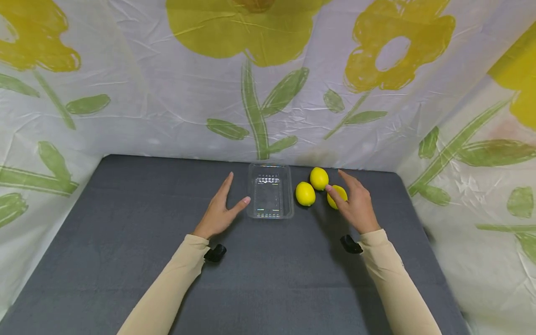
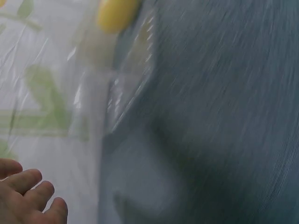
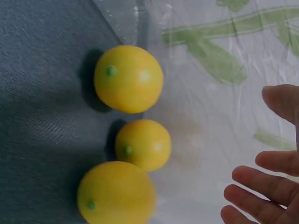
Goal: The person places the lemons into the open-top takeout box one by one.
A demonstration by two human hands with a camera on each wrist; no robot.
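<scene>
A clear plastic tray (image 1: 268, 215) lies on the dark grey cloth, near its back edge. Right of it three yellow lemons sit in a loose cluster: one nearest the tray (image 1: 305, 194), one farther back (image 1: 319, 178) and one partly hidden behind the right thumb (image 1: 333, 201). My left hand (image 1: 217, 215) is held just left of the tray, fingers straight and thumb spread toward its side. Over the rightmost lemon reaches my right hand (image 1: 356, 204), fingers extended and holding nothing. In the right wrist view the lemons (image 3: 128, 79) show small green tips, apart from the fingers.
The dark grey cloth (image 1: 259, 279) covers the table. Behind and on both sides hangs a white sheet (image 1: 159, 116) printed with yellow flowers and green leaves; it meets the table's back edge close behind the tray and lemons. A black band sits at each wrist.
</scene>
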